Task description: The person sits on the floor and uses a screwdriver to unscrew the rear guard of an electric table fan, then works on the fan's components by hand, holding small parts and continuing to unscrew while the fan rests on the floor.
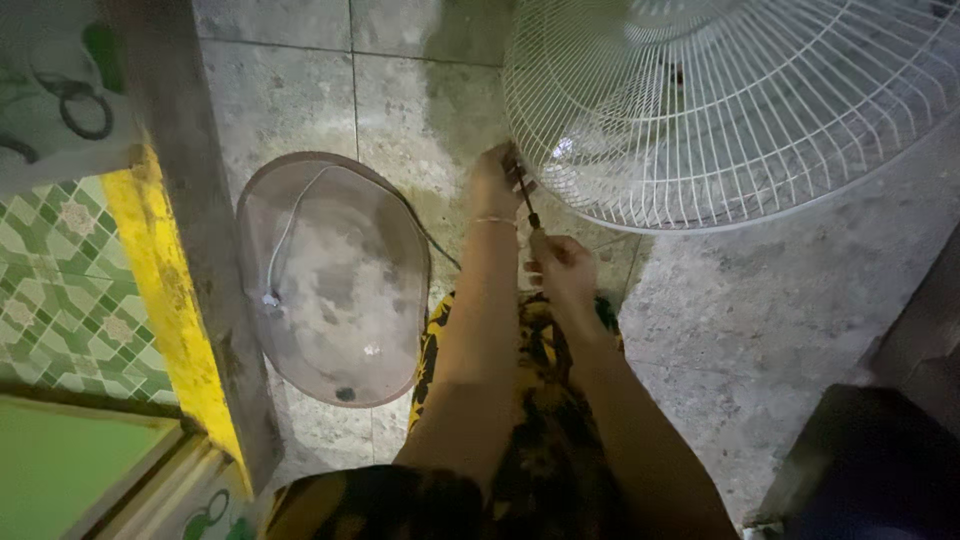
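Observation:
A white wire fan guard (740,110) fills the upper right, with the fan blades dimly visible behind it. My left hand (495,180) reaches up to the guard's lower left rim and pinches it. My right hand (562,270) sits just below, wrapped around the handle of a thin screwdriver (527,200) whose shaft points up at the rim beside my left fingers. A thin bracelet circles my left wrist. Both forearms cross over my yellow and black patterned clothing (540,420).
A round grey fan base (335,280) with a white cord lies on the concrete floor (760,320) to the left. A yellow-edged step (165,290) and green patterned tiles (60,290) run along the left. A dark object (870,470) sits at lower right.

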{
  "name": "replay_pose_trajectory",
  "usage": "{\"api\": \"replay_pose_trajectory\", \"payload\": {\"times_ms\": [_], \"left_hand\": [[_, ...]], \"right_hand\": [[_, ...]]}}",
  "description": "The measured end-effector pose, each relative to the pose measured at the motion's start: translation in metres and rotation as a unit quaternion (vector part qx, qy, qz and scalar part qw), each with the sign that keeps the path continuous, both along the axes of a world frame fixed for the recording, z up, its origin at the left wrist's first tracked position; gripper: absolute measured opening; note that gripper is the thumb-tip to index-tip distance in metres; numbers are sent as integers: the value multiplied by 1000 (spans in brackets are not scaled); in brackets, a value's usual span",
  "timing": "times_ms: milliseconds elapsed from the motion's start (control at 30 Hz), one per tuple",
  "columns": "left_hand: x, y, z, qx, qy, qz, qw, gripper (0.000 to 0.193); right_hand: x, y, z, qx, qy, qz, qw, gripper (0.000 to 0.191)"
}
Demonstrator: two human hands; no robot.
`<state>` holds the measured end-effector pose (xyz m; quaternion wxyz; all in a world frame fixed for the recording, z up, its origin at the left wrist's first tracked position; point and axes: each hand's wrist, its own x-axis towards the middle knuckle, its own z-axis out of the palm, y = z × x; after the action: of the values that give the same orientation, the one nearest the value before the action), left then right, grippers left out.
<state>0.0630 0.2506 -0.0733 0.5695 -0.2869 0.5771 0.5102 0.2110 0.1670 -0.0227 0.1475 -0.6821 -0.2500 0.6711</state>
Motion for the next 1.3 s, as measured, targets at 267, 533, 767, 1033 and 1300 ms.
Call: {"api": "replay_pose_trajectory", "payload": {"times_ms": [267,533,767,1033,1300], "left_hand": [[8,6,6,-62,49,69,994,19],[12,5,6,-41,65,94,993,16],[11,0,2,-34,76,78,993,17],[8,1,-1,-16,67,70,995,14],[4,-7,-2,1,103,-1,995,14]], "right_hand": [[14,23,-20,-191,266,-72,942,37],[14,17,-19,-132,30,85,987,36],[12,9,-26,-72,-6,34,997,44],[7,19,4,41,-34,39,998,31],[14,18,-1,44,-18,55,997,23]]}}
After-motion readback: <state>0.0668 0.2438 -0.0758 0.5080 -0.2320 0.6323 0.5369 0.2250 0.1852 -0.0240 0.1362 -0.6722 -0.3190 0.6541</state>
